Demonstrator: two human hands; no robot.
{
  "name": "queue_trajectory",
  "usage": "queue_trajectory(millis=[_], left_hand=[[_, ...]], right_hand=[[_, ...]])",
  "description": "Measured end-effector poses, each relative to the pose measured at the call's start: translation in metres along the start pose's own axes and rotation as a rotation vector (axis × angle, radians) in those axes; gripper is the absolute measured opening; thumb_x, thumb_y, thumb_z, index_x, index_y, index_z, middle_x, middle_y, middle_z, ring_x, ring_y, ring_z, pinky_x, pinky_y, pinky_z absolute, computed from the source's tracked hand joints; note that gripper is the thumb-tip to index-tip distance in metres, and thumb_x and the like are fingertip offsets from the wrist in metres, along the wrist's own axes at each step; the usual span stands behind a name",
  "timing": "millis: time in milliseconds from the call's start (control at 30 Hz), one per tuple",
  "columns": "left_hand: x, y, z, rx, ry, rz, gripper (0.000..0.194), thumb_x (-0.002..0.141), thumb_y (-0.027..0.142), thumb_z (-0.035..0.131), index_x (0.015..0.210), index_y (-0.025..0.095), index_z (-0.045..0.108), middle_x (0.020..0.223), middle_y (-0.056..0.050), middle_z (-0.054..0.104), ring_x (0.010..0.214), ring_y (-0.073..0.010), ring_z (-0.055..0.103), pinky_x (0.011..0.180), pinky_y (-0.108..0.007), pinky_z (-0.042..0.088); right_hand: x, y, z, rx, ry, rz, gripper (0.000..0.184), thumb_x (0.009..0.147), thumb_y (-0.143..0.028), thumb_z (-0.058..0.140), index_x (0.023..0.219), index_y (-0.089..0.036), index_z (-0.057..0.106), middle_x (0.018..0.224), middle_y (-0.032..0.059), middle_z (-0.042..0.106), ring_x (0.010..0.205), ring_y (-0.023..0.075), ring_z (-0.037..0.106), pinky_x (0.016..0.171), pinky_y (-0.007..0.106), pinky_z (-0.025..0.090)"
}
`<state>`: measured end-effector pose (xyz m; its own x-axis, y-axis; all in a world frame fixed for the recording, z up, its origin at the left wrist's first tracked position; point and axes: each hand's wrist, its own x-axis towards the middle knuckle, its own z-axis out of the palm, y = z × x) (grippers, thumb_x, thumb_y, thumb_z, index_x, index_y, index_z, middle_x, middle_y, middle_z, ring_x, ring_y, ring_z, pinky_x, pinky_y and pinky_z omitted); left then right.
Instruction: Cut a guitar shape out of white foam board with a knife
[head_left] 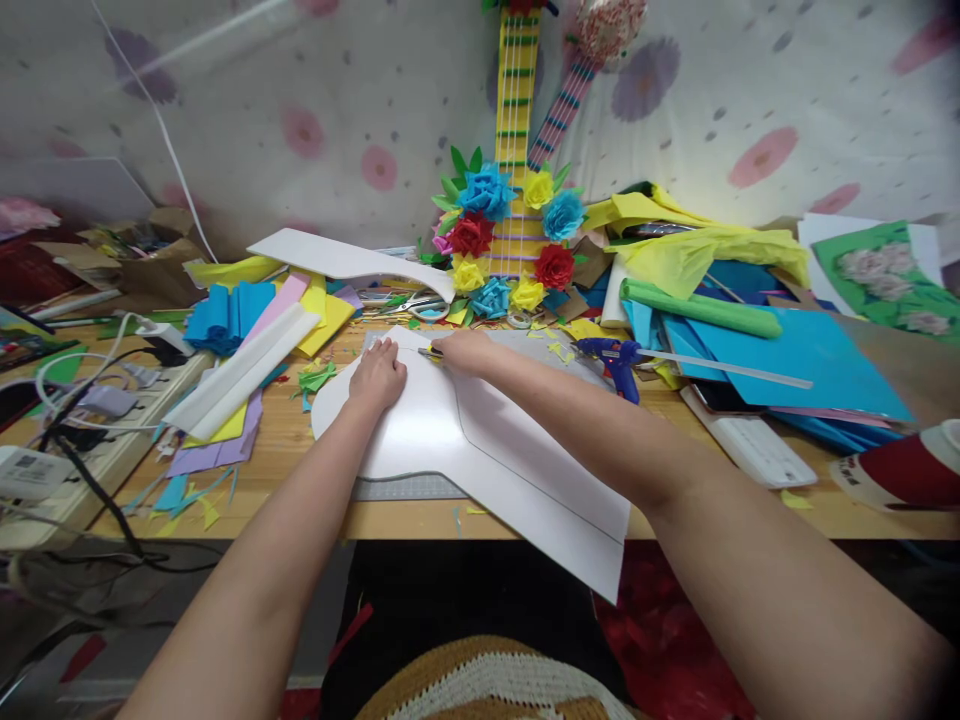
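Observation:
A large white foam board (420, 430) with a curved, guitar-like outline lies on a grey cutting mat (409, 488). My left hand (379, 374) rests flat on the board's upper left part, fingers stretched out and pressing on it. Just to the right, my right hand (461, 352) is closed around a utility knife (431, 355), its tip pointing left at the board's surface. A long cut or drawn line runs from near the knife down toward the lower right corner of the board, which hangs past the table's front edge.
A flower-trimmed yellow paper guitar (517, 150) stands at the back. Right of the mat lies a blue glue gun (616, 362), near coloured sheets (810, 350) and a red-and-white cup (900, 468). A power strip (112, 440) with cables, paper rolls and scissors (424, 307) surround the work.

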<state>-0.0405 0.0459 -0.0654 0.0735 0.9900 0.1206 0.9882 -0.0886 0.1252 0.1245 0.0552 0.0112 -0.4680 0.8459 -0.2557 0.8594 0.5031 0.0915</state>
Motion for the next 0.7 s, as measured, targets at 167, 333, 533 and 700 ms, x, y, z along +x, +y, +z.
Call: queue_trajectory(millis=[167, 333, 533, 700], left_hand=[[-0.002, 0.003, -0.002, 0.003, 0.006, -0.003, 0.049, 0.085, 0.019, 0.030, 0.131, 0.009, 0.046, 0.143, -0.010, 0.039, 0.134, -0.0218, 0.032, 0.112, -0.037, 0.024], [-0.009, 0.001, -0.007, 0.015, 0.021, -0.057, 0.048, 0.085, 0.018, 0.030, 0.128, 0.005, 0.048, 0.139, -0.015, 0.043, 0.131, -0.0262, 0.036, 0.109, -0.041, 0.029], [-0.011, -0.019, -0.010, 0.084, 0.018, 0.020, 0.052, 0.081, 0.017, 0.036, 0.131, 0.007, 0.045, 0.144, -0.013, 0.037, 0.135, -0.0273, 0.028, 0.111, -0.042, 0.024], [-0.008, -0.027, -0.001, 0.014, -0.036, 0.065, 0.052, 0.086, 0.017, 0.028, 0.136, 0.007, 0.039, 0.145, -0.011, 0.035, 0.136, -0.0207, 0.027, 0.113, -0.038, 0.022]], right_hand=[[-0.002, 0.004, 0.005, -0.035, 0.067, -0.033, 0.038, 0.088, -0.021, 0.036, 0.121, -0.020, 0.055, 0.109, 0.0129, 0.066, 0.100, 0.0229, 0.061, 0.076, 0.030, 0.043], [0.006, 0.007, 0.007, -0.072, 0.149, -0.087, 0.037, 0.090, -0.023, 0.035, 0.121, -0.025, 0.056, 0.110, 0.0108, 0.066, 0.099, 0.0224, 0.061, 0.072, 0.029, 0.042], [0.026, -0.007, -0.002, -0.108, 0.155, -0.159, 0.036, 0.089, -0.028, 0.040, 0.121, -0.028, 0.055, 0.109, 0.0099, 0.066, 0.098, 0.0229, 0.061, 0.069, 0.029, 0.041], [0.031, -0.008, -0.004, -0.103, 0.136, -0.167, 0.036, 0.089, -0.030, 0.041, 0.121, -0.029, 0.055, 0.110, 0.0091, 0.066, 0.099, 0.0228, 0.060, 0.070, 0.030, 0.042]])
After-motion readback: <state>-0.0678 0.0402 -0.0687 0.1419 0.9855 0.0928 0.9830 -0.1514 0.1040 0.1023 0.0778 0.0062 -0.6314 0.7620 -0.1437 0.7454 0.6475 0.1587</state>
